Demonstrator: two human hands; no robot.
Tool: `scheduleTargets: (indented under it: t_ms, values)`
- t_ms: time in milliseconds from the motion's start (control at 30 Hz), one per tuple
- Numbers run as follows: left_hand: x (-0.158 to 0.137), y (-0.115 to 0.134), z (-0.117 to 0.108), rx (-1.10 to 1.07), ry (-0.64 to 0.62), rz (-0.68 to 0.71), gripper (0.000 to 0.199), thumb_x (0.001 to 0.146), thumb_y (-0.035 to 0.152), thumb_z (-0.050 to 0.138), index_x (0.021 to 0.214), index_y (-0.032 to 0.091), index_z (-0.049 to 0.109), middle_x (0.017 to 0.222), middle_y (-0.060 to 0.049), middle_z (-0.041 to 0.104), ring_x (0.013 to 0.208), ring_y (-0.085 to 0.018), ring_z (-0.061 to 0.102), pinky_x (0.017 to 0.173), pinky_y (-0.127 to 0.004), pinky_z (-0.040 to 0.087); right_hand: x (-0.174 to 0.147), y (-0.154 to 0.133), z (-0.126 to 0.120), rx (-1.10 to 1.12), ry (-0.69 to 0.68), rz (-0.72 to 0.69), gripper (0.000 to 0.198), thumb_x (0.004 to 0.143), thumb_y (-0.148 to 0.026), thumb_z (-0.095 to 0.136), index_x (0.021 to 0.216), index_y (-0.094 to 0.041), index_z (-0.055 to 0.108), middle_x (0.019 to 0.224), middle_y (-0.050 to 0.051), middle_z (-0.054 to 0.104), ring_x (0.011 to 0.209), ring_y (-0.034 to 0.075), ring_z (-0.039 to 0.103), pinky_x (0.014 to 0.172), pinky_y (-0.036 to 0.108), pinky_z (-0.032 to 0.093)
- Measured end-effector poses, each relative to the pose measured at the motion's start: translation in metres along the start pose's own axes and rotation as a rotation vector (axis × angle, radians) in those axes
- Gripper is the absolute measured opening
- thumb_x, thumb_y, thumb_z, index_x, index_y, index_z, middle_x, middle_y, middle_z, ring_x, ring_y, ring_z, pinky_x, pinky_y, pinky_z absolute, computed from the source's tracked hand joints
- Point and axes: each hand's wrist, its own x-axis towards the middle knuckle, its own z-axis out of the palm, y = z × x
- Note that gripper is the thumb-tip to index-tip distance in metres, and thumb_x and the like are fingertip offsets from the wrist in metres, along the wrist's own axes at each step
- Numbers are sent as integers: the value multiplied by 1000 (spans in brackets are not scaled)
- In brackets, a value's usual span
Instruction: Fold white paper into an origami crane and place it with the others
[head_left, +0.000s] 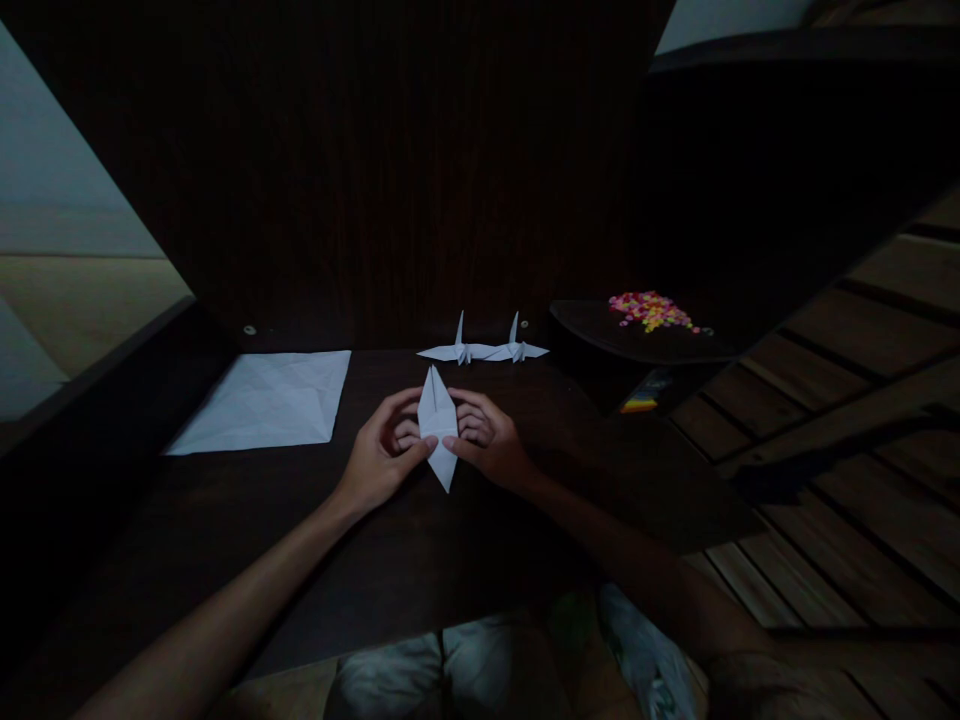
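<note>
"Grey trousers [394,680] nearest, below the dark tabletop [420,570]?"

"Yes, with crumpled plastic [649,650] to the right. Then, over the tabletop and near the centre, white folded paper [438,420]."

"Gripped how?"

"Pinched from both sides: left hand [382,450] clamped on the left edge, right hand [495,445] clamped on the right, thumbs in front with tips close together, fingers curled behind and beside."

"And the look?"

"Long, narrow diamond, crisp-edged. Split by a dark slit at the top point, crossed by a fold around the middle, tapered to a single tip below. Leaning slightly, lower tip to the right."

"Farther off?"

"Creased white sheet [262,400], flat on the left. Beyond the folded paper, two paper cranes [487,352] in a row, necks upward, wings overlapping or just touching: cannot tell. To the right, heap of tiny pink and yellow pieces [652,310] on a rounded shelf [589,325]. Last, dark wooden panel [450,170] behind."
</note>
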Motion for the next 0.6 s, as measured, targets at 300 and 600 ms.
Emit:
scheduleTargets:
  t_ms: [300, 600]
  values:
    - [-1, 1, 1, -16, -1, 7, 67, 71, 19, 72, 130, 26, 41, 116, -7, 56, 82, -16, 63, 67, -27, 54, 0, 1, 0, 13, -4, 20, 47, 69, -22, 73, 112, -22, 54, 91, 2, 60, 72, 10, 58, 63, 24, 49]
    - [-2, -2, 1, -8, -20, -62, 59, 74, 20, 70, 126, 22, 42, 96, -4, 63, 82, -18, 64, 66, -28, 55, 0, 3, -1, 25, 10, 21, 39, 69, -25, 75, 104, -20, 57, 94, 3, 60, 72, 10, 57, 64, 24, 50]
